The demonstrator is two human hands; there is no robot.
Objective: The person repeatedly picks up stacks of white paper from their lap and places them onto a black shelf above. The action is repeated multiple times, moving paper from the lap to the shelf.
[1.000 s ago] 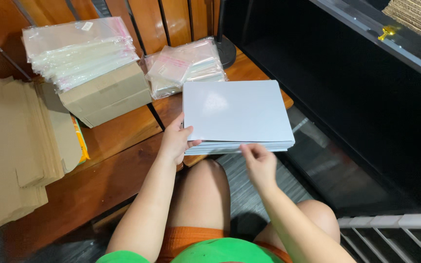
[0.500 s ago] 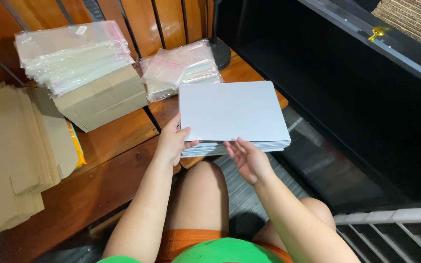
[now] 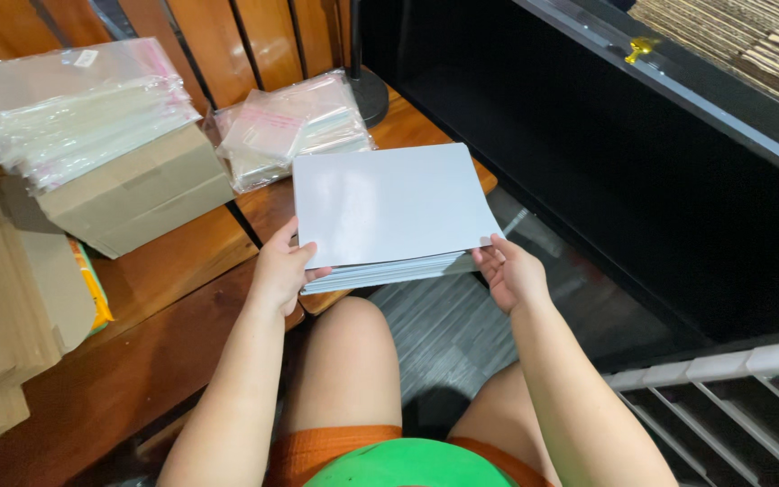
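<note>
A stack of pale grey-white sheets [image 3: 389, 203] lies flat in front of me, partly over the edge of a wooden bench [image 3: 164, 271]. My left hand [image 3: 279, 271] grips the stack's near left corner, thumb on top. My right hand [image 3: 508, 273] holds the near right corner from below, fingers under the edge. Both forearms reach out over my bare knees.
On the bench stand a cardboard box [image 3: 132, 203] topped with clear plastic bags [image 3: 65, 104], a smaller pile of clear bags [image 3: 286, 126], and flat brown cardboard sheets [image 3: 2, 307] at the left. A black cabinet [image 3: 642, 180] fills the right; a white rack [image 3: 723, 397] sits bottom right.
My right hand slid along the stack's front edge to the near right corner. The stack has shifted slightly. The left hand keeps its grip.
</note>
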